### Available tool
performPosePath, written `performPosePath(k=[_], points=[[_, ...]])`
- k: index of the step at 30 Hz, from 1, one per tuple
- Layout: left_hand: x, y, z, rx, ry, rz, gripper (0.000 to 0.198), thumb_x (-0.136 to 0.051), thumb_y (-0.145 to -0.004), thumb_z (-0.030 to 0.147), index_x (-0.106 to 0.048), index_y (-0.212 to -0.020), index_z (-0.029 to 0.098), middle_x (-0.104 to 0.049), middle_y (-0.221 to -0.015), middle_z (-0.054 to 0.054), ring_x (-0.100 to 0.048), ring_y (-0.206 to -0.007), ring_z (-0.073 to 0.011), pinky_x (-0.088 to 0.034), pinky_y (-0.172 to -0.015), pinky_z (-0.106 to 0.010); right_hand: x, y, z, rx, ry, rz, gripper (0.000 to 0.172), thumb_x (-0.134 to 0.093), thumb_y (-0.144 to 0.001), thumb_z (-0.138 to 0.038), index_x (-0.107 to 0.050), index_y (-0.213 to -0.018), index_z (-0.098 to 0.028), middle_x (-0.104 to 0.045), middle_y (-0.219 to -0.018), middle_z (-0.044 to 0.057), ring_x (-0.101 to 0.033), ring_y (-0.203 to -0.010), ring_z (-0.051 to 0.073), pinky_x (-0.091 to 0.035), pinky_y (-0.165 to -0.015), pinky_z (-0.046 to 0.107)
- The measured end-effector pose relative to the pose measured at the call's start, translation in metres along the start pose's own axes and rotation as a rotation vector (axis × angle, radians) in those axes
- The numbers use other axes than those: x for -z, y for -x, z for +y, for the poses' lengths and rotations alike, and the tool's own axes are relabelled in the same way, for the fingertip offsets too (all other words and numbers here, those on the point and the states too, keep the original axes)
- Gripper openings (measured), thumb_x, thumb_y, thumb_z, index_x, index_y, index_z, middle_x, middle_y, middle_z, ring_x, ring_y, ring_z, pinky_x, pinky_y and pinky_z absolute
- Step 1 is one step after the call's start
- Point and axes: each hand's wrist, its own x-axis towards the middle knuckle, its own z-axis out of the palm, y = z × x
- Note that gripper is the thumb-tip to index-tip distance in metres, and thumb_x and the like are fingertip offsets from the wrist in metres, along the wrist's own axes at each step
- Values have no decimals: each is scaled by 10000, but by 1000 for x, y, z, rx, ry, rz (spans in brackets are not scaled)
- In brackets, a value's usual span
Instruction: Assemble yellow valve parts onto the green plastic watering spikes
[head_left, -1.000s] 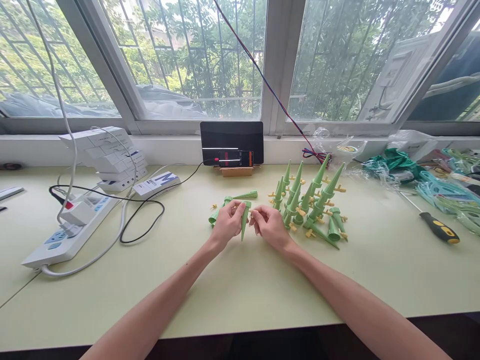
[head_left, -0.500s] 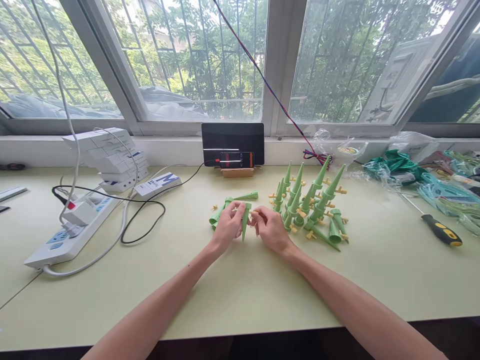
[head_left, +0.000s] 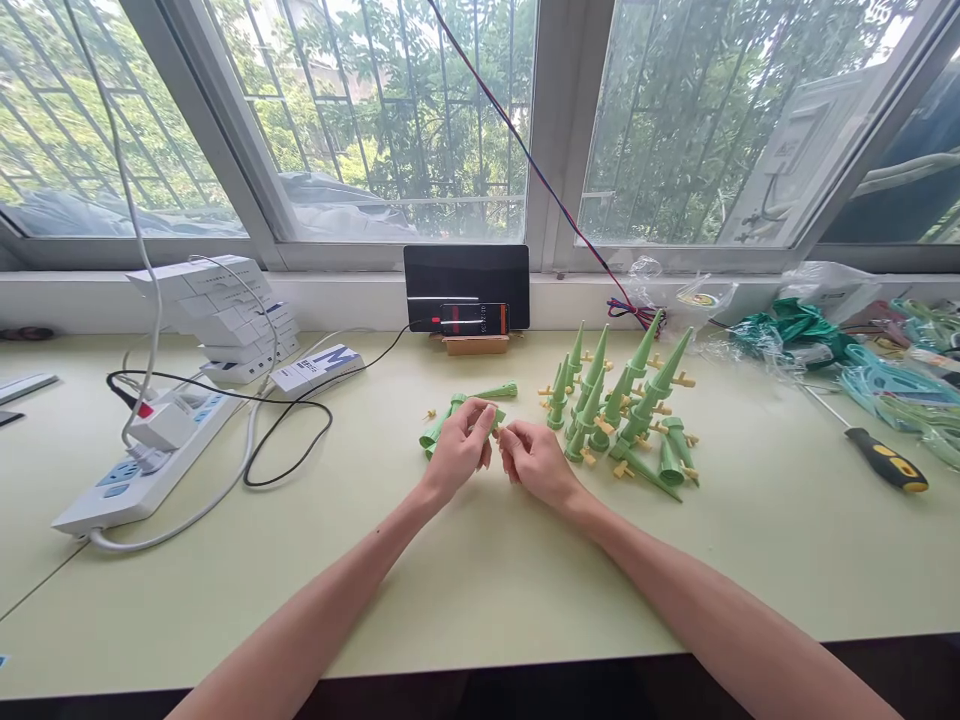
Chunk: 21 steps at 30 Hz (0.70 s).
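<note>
My left hand [head_left: 459, 447] is closed around a green plastic watering spike [head_left: 499, 416], of which only a small part shows between the fingers. Close against it, my right hand [head_left: 538, 460] is pinched at the side of the spike; the small yellow valve in its fingertips is almost wholly hidden. Behind my left hand lie loose green spikes [head_left: 495, 391], with a small yellow piece [head_left: 430, 414] beside them. To the right of my right hand stands a cluster of green spikes [head_left: 619, 400] fitted with yellow valves, most points up, a few lying down.
A phone [head_left: 474, 319] leans on a black tablet [head_left: 465, 270] at the sill. Left are a power strip [head_left: 161, 455], cables and stacked white boxes [head_left: 232, 310]. Right are a screwdriver [head_left: 885, 460] and plastic-wrapped bundles [head_left: 889, 385]. The table [head_left: 480, 600] ends at its front edge.
The spike in my left hand has turned, so its tapered point no longer shows hanging down. My fingertips have come closer together, and the yellow valve is now mostly covered.
</note>
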Motion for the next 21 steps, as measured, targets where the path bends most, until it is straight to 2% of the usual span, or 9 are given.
performPosePath(k=[5, 12, 21], points=[[-1, 1, 2, -20, -41, 11, 315, -502, -925, 511, -532, -943, 199, -530, -710, 33, -469, -432, -60, -377, -428, -215, -3, -1, 0, -123, -252, -58, 361, -547, -879, -493, -466, -666, -214, -482, -491, -59, -424, -349, 92, -323, -344, 230], [-5, 3, 6, 10, -15, 8, 294, -495, -932, 496, -508, -932, 203, -477, -640, 55, -411, -403, -48, -300, -393, -194, -1, -3, 2, -281, -521, -154, 439, -638, -807, -563, -437, -661, -201, -373, -455, -100, -419, -355, 72, -266, -332, 189], [-15, 9, 3, 151, 91, 38, 360, -467, -912, 573, -426, -872, 218, -488, -597, 54, -423, -371, -75, -299, -345, -198, 0, -5, 5, -292, -505, -115, 416, -625, -825, -513, -433, -631, -199, -343, -458, -99, -420, -366, 71, -288, -338, 187]])
